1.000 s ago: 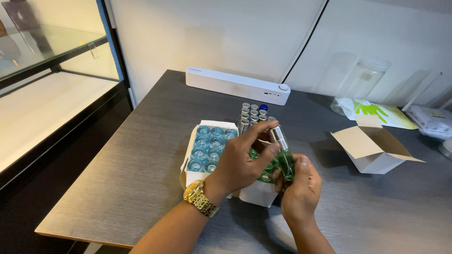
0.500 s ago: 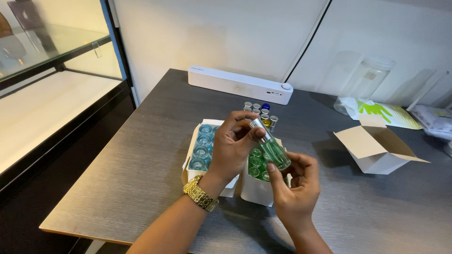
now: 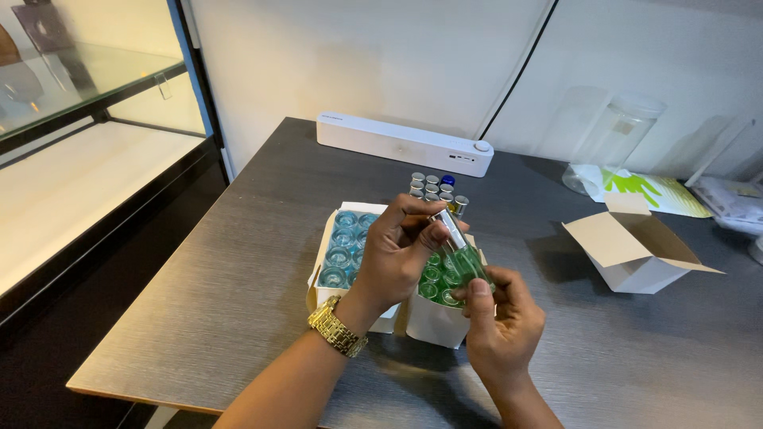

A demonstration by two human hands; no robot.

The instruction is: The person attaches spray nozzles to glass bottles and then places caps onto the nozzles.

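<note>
Fingers (image 3: 413, 230) of the left hand (image 3: 397, 258) pinch the bottle's (image 3: 465, 262) cap (image 3: 447, 225); right hand (image 3: 501, 318) grips its base; glass looks light, slippery, fragile.

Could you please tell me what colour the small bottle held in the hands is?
The small bottle is clear green with a silver cap, best seen in the head view.

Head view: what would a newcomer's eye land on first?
Centre frame, the left hand and right hand hold a small green glass bottle by its silver cap, above an open white box of green bottles. Beside it on the left sits a box of blue bottles; a gold watch marks the left wrist.
</note>
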